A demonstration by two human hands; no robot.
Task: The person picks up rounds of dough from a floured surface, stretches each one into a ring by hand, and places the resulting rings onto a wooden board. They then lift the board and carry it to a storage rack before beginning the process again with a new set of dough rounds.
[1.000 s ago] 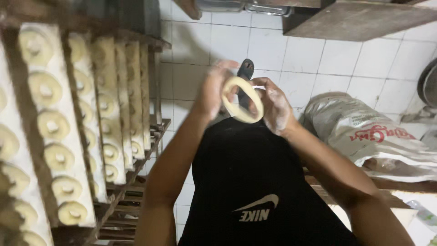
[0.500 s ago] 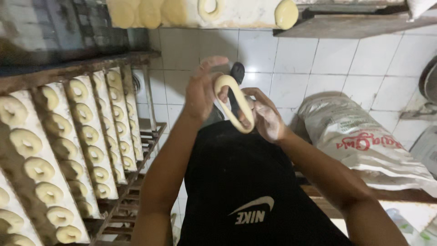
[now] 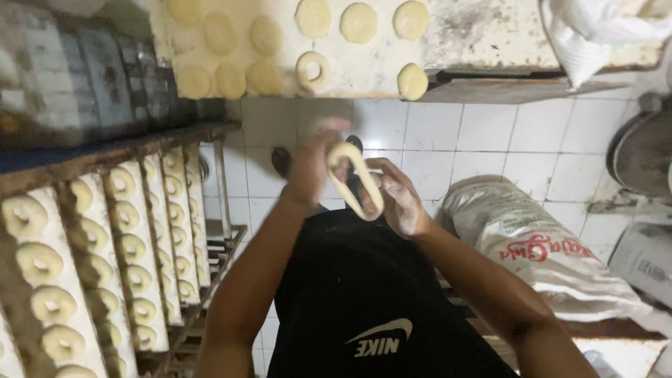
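— How are the arms set?

— Both forearms rise from the bottom of the view and meet just above centre, in front of the black apron (image 3: 364, 294). The left hand (image 3: 311, 168) is raised, wrist bent, its fingers blurred at the top of the dough. The right hand (image 3: 402, 199), dusted with flour, sits a little lower, at about four o'clock from the left one, palm turned towards it.

— And the dough itself?

— A dough ring (image 3: 355, 180), stretched into a long narrow loop. Its long axis runs from eleven o'clock to five o'clock: the upper end is by the left fingertips, the lower end rests against the right palm.

— How open are the hands?

— Neither is spread wide. The left is closed lightly round the loop's upper end. The right is half curled, fingers cupping the lower end. Both touch the ring, and it hangs in the air between them, over the white floor tiles (image 3: 490, 147).

— What lies around?

— At nine o'clock, a rack (image 3: 210, 280) of long boards (image 3: 150, 259) lined with dough rings. At twelve o'clock, a floured surface (image 3: 462, 35) with round dough pieces (image 3: 358, 22). At three o'clock, a white sack (image 3: 539, 252) lying on the floor.
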